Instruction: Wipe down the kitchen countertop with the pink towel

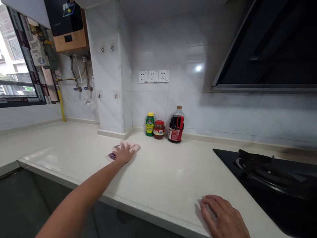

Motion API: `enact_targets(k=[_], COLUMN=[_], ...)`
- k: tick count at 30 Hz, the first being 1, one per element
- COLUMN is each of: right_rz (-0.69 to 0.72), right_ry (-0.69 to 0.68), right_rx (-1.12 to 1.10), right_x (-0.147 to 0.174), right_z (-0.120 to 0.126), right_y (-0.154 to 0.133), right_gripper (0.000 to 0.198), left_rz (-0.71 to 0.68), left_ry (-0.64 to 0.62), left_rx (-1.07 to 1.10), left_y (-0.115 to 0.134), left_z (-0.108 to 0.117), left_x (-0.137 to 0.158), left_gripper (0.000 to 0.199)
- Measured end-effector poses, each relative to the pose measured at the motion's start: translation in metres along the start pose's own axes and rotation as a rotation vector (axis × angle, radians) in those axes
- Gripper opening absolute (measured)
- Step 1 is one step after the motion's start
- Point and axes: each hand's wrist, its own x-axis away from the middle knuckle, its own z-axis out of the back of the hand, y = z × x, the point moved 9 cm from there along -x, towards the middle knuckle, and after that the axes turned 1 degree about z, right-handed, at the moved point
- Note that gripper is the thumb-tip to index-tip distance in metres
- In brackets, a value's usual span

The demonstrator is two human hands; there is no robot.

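Observation:
My left hand (pixel 123 154) reaches out over the white countertop (pixel 163 178) and presses down on a pale pink cloth (pixel 134 147), which has a dark purple patch at its left side. The palm and fingers cover much of the cloth, and its edges spread out around them. Close to the front edge, my right hand (pixel 224 216) rests on the countertop with fingers bent a little, thumb apart and nothing held. It lies left of the black gas stove.
Against the back wall stand a green bottle with a yellow cap (pixel 150 125), a red-lidded jar (pixel 158 130) and a large dark sauce bottle (pixel 176 125). The gas stove (pixel 262 178) sits at right below a black range hood (pixel 269 49). A wall pillar (pixel 110 109) juts out behind the cloth.

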Motion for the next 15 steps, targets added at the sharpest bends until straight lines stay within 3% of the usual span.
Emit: enact_targets(k=[5,8,11,15], right_rz=[-0.090,-0.143,-0.194,-0.235], right_ry=[-0.020,0.021,0.068,0.065], right_rx=[-0.030,-0.016,0.017,0.034], right_x=[-0.005,-0.007,-0.008,-0.007], right_z=[0.007,0.012,0.016,0.016], right_y=[-0.004,0.002,0.007,0.010], right_gripper=[0.036,0.039,0.042,0.049], left_rz=[-0.252,-0.445,-0.625,-0.852], left_ry=[-0.102,-0.171,-0.227,-0.263], left_rx=[0.041,0.076,0.103,0.152], left_y=[0.140,0.199,0.220,0.197], left_z=[-0.025,-0.031,-0.028,-0.014], left_x=[0.051,0.104,0.164,0.232], left_gripper=[0.072,0.071,0.067,0.062])
